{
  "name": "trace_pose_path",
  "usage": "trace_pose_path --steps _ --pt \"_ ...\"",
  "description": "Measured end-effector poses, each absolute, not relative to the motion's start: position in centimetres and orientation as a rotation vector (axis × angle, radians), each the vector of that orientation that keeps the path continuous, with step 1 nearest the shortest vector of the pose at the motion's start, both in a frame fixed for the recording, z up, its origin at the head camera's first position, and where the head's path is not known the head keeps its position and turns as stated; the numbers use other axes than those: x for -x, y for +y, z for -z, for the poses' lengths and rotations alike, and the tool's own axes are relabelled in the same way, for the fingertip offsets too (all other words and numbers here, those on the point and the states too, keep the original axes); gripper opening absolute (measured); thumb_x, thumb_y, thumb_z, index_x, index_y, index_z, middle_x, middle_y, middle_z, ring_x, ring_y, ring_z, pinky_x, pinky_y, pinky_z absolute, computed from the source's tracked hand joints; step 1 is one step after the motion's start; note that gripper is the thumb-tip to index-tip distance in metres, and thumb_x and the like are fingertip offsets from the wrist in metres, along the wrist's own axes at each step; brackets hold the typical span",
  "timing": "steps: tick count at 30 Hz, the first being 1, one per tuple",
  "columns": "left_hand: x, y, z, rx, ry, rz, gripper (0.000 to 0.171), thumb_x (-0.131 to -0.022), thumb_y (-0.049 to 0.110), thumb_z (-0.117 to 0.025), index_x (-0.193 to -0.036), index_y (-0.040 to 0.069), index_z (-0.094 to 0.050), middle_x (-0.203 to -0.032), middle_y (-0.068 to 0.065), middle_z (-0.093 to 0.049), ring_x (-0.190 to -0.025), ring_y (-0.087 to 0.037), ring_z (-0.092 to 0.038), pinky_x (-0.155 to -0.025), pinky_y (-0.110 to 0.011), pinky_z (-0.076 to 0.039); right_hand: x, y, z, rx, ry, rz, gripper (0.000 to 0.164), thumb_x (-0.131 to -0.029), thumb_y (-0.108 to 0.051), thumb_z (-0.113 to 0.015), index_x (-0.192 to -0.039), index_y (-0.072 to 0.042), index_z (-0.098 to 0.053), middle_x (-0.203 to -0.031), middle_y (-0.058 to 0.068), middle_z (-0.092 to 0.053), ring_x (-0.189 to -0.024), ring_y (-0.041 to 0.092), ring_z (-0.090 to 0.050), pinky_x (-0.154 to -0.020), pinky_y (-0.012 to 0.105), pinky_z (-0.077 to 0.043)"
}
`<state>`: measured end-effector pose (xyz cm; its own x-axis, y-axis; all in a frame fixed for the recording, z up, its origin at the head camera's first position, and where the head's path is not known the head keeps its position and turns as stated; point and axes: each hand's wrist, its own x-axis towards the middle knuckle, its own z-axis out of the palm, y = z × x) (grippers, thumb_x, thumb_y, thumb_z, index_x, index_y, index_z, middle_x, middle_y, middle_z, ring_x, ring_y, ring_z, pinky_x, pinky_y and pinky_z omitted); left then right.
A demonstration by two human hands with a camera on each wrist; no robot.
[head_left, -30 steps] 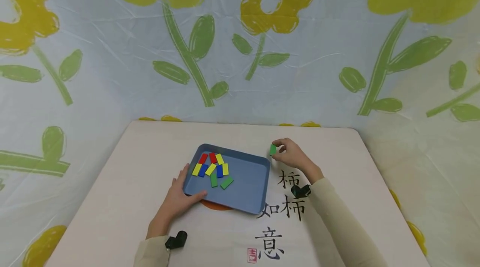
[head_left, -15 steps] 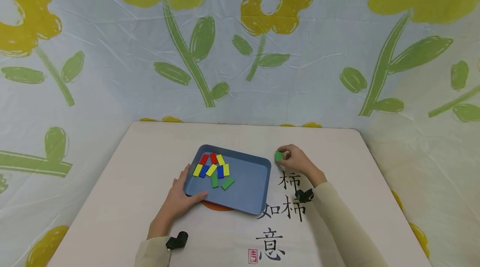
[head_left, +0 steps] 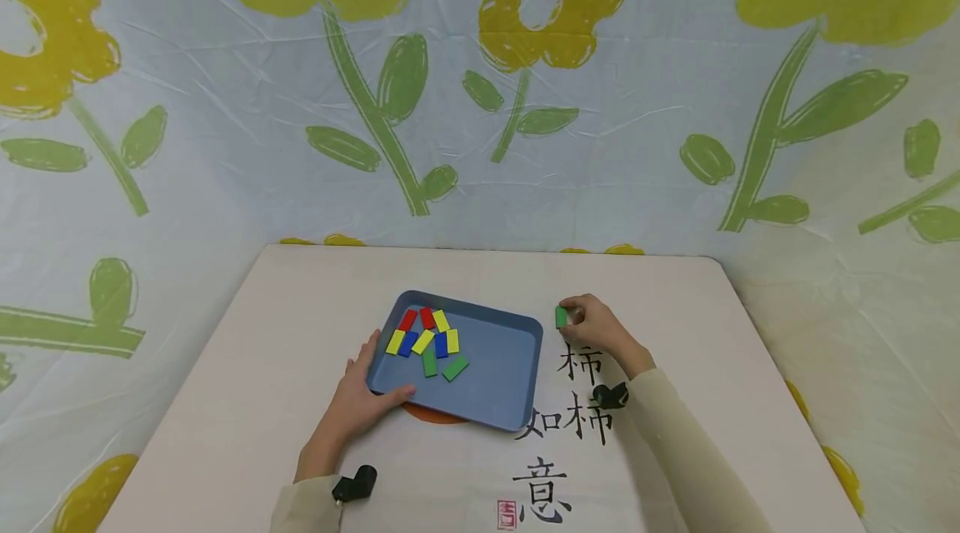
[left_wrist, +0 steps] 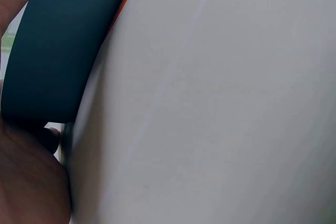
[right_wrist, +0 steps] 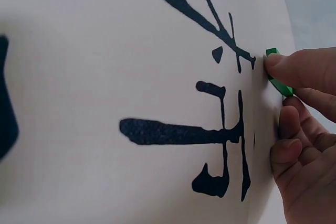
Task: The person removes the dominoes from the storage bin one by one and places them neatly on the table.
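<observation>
A blue tray [head_left: 495,366] lies on the table with several small red, yellow, blue and green blocks in its left half. My left hand [head_left: 357,396] holds the tray's near-left corner, its thumb at the front rim and its fingers along the left side. In the left wrist view the tray's dark outer wall [left_wrist: 58,51] fills the upper left beside the hand. My right hand [head_left: 596,326] is right of the tray, pinching a green block [head_left: 561,317] between thumb and fingers. The right wrist view has this green block [right_wrist: 281,85] low at the tabletop, partly covered by the fingers.
Black brush characters [head_left: 542,491] and a red seal [head_left: 507,514] mark the pale table covering [head_left: 420,491]. Part of an orange shape [head_left: 435,415] shows under the tray's front edge. A flower-printed cloth [head_left: 600,166] hangs behind the table and at its sides.
My right hand has moved slightly right and towards me with the green block, away from the tray. The left hand, the tray and the blocks in it stay put.
</observation>
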<state>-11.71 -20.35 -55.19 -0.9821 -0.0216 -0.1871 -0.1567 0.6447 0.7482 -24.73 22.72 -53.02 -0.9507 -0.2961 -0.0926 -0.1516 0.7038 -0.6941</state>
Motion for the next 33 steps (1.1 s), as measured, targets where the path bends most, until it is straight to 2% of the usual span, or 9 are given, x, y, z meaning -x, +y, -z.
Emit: trace_pose_path --steps 16,24,33 --pt "11.69 -20.28 55.4 0.151 2.717 -1.236 0.117 -0.08 0.063 -0.079 -0.167 0.028 -0.009 -0.171 -0.022 -0.015 -0.152 -0.061 -0.004 -0.111 -0.081 -0.023 24.77 22.8 53.36 0.398 2.714 1.088 0.052 -0.089 -0.007 -0.074 -0.138 0.006 -0.06 -0.13 0.029 -0.057 -0.09 0.027 -0.057 -0.067 0.031 -0.05" --pt "11.82 -20.36 55.23 0.154 2.706 -1.236 0.119 -0.079 0.066 -0.079 -0.167 0.029 -0.008 -0.172 -0.02 -0.013 -0.154 -0.059 -0.003 -0.112 -0.08 -0.023 24.8 22.96 53.23 0.35 2.68 1.117 0.062 -0.089 -0.011 -0.076 -0.145 0.003 -0.053 -0.127 0.025 -0.058 -0.094 0.026 -0.059 -0.069 0.031 -0.052" --pt "11.82 -20.37 55.34 0.146 2.708 -1.228 0.119 -0.079 0.065 -0.078 -0.167 0.03 -0.007 -0.172 -0.021 -0.012 -0.154 -0.059 -0.003 -0.113 -0.08 -0.022 24.81 22.96 52.91 0.299 2.628 1.158 0.073 -0.089 -0.016 -0.079 -0.153 -0.002 -0.045 -0.139 0.025 -0.056 -0.103 0.029 -0.063 -0.076 0.034 -0.056"
